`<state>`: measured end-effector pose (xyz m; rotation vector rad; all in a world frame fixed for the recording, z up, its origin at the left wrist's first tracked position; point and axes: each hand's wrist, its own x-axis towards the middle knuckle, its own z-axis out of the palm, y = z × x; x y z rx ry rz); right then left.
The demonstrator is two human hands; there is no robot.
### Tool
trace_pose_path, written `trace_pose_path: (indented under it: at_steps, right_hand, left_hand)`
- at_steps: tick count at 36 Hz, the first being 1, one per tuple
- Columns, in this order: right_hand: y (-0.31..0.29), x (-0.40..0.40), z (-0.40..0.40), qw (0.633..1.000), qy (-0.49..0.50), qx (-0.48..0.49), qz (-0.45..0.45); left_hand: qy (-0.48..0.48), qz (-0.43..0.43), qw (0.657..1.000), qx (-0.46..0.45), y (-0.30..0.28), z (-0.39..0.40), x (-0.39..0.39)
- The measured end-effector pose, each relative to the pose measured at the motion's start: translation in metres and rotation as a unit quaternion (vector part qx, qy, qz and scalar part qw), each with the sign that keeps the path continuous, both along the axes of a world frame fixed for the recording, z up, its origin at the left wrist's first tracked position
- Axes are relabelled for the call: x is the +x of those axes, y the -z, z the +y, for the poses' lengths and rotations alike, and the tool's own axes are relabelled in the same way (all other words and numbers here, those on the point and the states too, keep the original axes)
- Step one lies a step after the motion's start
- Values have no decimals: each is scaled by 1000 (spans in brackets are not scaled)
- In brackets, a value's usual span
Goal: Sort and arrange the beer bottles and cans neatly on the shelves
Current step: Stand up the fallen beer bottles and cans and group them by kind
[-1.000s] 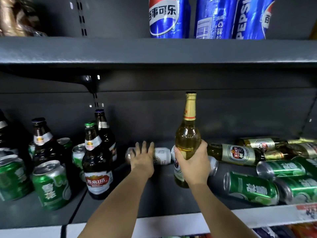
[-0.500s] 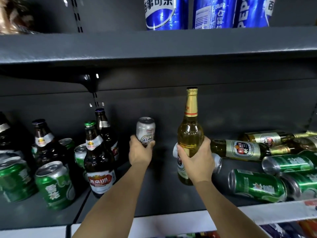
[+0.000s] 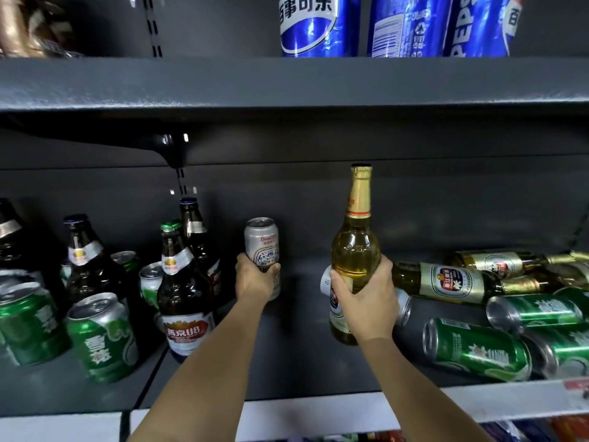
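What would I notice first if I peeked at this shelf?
Two hands in the middle: the left hand grips a silver can upright, and the right hand grips a tall golden bottle upright. To the right, green cans and more golden bottles lie tipped over on the shelf. Big blue Pepsi cans stand on the shelf above.

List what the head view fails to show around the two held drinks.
- Silver can: lower part hidden by the left hand.
- Gold bottle: label mostly covered by the right hand.
- White can lying behind that hand: brand hidden.
- Pepsi cans: tops cut off by the top edge.
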<state>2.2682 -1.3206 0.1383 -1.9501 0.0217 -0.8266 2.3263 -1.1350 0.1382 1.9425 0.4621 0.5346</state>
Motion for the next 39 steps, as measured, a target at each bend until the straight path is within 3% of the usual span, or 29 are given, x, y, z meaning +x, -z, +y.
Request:
trace_pose_path:
  at_steps: [4,8,14,21,27,31,35,37,39]
  right_hand:
    - [-1,0,3,1000,3,-9,-3]
    - [-5,3,14,1000,2,-10,3]
    - [-12,10,41,998,-39,10,47]
    - [-18,18,65,993,-89,-29,73]
    - [-18,21,60,985,-134,-65,85]
    - [-18,25,30,971,-138,-178,83]
    - [-17,33,-18,919,-74,-349,167]
    - [-19,32,-39,845,-58,-469,249]
    - [-22,30,-51,779,-49,-530,331]
  left_hand:
    - [-3,3,1000,-22,7,-9,-14]
    - [-44,-14,999,28,15,-30,-42]
    - [83,-27,987,137,21,-40,-65]
    - [185,-18,982,15,41,-21,-48]
    - [182,-28,983,24,20,-36,-54]
    - [148,-31,988,29,20,-41,-52]
    - [126,-28,991,36,19,-44,-50]
    - [115,-24,992,42,18,-44,-50]
    - [100,-15,994,47,18,-42,-50]
